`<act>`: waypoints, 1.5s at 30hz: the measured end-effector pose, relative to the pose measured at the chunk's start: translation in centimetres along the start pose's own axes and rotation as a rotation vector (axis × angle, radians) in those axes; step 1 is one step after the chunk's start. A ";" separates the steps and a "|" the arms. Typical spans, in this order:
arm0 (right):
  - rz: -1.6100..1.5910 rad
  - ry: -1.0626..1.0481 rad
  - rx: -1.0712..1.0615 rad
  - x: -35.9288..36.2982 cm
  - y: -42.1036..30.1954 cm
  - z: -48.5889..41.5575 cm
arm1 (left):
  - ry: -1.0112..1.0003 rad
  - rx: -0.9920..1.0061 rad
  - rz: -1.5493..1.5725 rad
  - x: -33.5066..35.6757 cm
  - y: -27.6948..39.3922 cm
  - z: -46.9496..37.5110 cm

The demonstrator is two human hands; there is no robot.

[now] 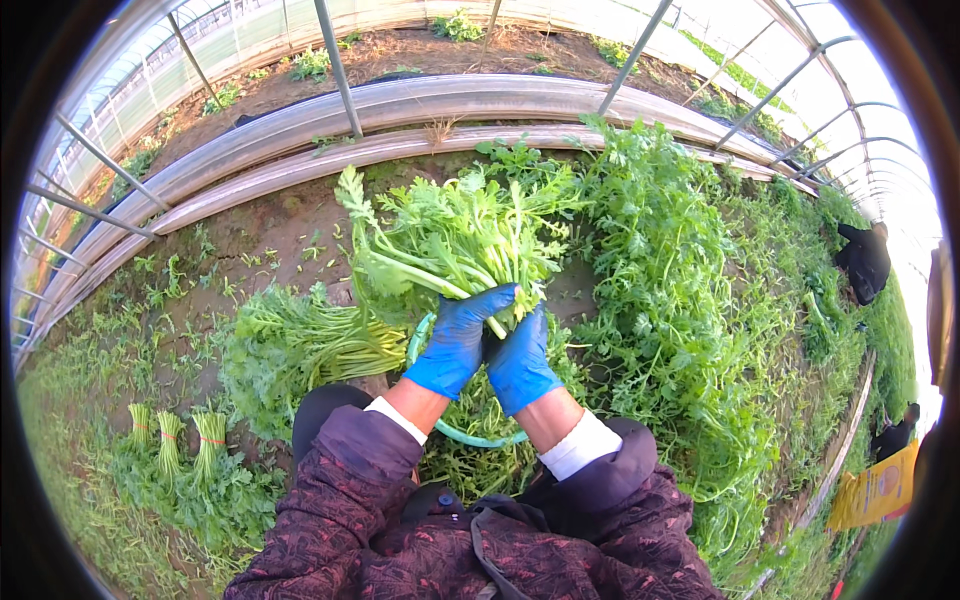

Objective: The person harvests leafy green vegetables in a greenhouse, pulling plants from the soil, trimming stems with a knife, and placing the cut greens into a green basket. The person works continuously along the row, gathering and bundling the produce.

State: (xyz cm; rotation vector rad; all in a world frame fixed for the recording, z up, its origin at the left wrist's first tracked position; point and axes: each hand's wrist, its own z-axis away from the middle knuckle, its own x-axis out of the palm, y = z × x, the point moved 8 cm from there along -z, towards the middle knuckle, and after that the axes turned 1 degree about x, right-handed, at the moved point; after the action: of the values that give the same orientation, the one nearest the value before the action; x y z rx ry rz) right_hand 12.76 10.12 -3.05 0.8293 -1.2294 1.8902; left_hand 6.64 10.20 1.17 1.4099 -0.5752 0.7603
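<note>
A bunch of leafy greens with lobed leaves (465, 232) is gathered between my hands, its leaves pointing away from me. Around the stems from the left closes my left hand (457, 341), in a blue glove. My right hand (523, 360), also gloved in blue, grips the stem ends from the right. Below the hands shows part of the rim of a green round basin (480, 439), with loose greens in it. Just left of the hands lies a pile of aligned greens (322, 341), stems toward the basin.
Several bundles tied with red bands (210, 435) rest at lower left. A long heap of cut greens (660, 315) lies on the right. Rolled plastic sheeting (420, 101) and metal greenhouse poles (341, 67) line the far side. Two people (866, 259) are at far right, near a yellow bag (874, 491).
</note>
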 end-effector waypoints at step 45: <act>2.088 0.039 -0.167 1.5 -14.6 -4.0 | -0.766 -0.506 -1.336 -4.7 -6.0 8.7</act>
State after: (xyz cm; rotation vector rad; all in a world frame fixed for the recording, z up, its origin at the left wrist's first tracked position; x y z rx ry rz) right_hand 23.64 18.32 3.62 -1.2751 -2.4867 2.8823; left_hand 8.84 1.02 -5.46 1.2139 -0.2326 -0.9615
